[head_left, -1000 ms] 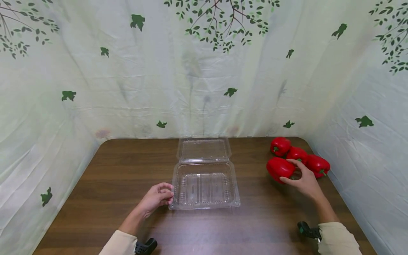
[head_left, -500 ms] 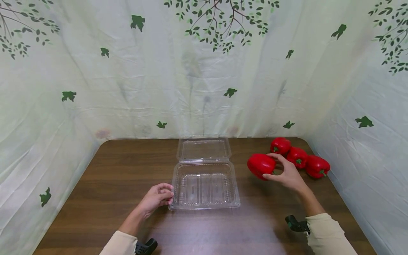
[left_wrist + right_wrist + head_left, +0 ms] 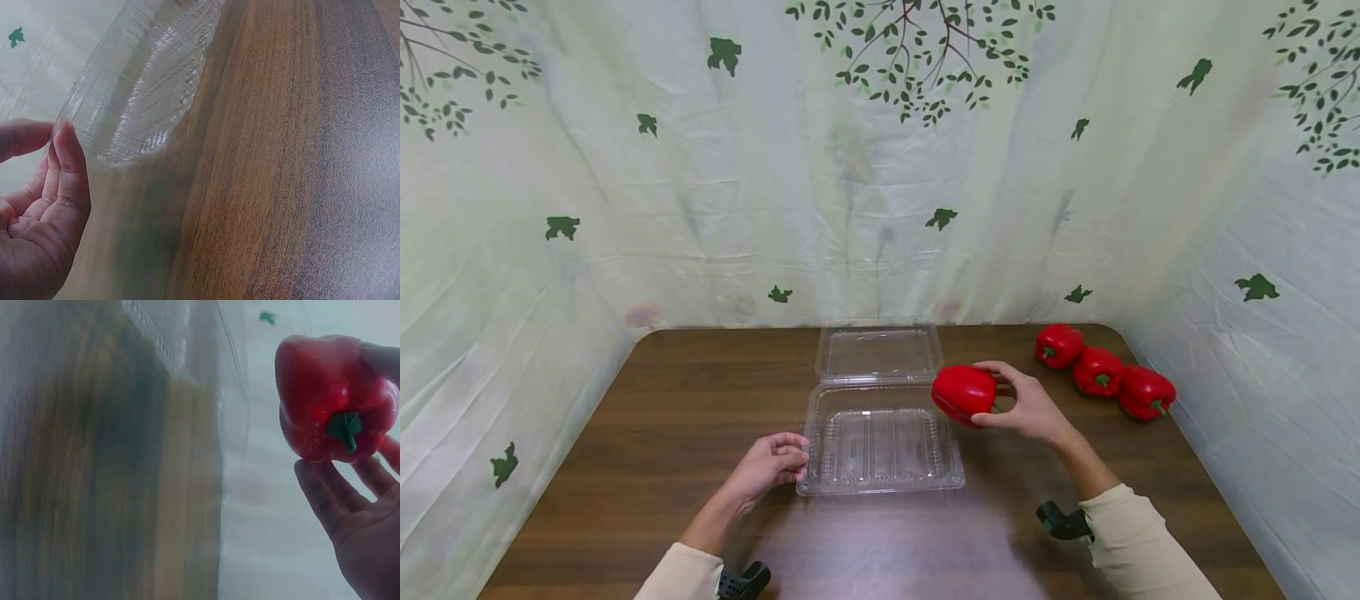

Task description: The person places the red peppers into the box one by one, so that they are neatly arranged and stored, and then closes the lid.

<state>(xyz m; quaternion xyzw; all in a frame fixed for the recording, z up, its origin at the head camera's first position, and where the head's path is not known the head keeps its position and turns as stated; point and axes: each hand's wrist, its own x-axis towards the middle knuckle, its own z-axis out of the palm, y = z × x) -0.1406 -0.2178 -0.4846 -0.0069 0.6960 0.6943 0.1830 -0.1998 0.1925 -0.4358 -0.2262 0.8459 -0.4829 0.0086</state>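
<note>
My right hand (image 3: pixel 1026 406) holds a red bell pepper (image 3: pixel 964 393) between thumb and fingers, and in the head view the pepper overlaps the right rim of a clear plastic clamshell container (image 3: pixel 883 437). In the right wrist view, the pepper's green stem (image 3: pixel 345 429) faces the palm. The container stands with its lid (image 3: pixel 880 352) laid back behind it. At its left side, my left hand (image 3: pixel 767 468) pinches the rim; the left wrist view shows thumb and index finger (image 3: pixel 70 150) on the thin plastic edge.
Three more red bell peppers (image 3: pixel 1097 371) lie together at the right rear of the brown wooden table (image 3: pixel 715 375). A pale leaf-patterned curtain (image 3: pixel 760 208) hangs behind the table and along both sides. Dark wrist-worn devices (image 3: pixel 1063 521) sit at the sleeves.
The right hand has carried the bell pepper leftward from beside the other peppers to the container's right edge. The left hand and the container have stayed in place.
</note>
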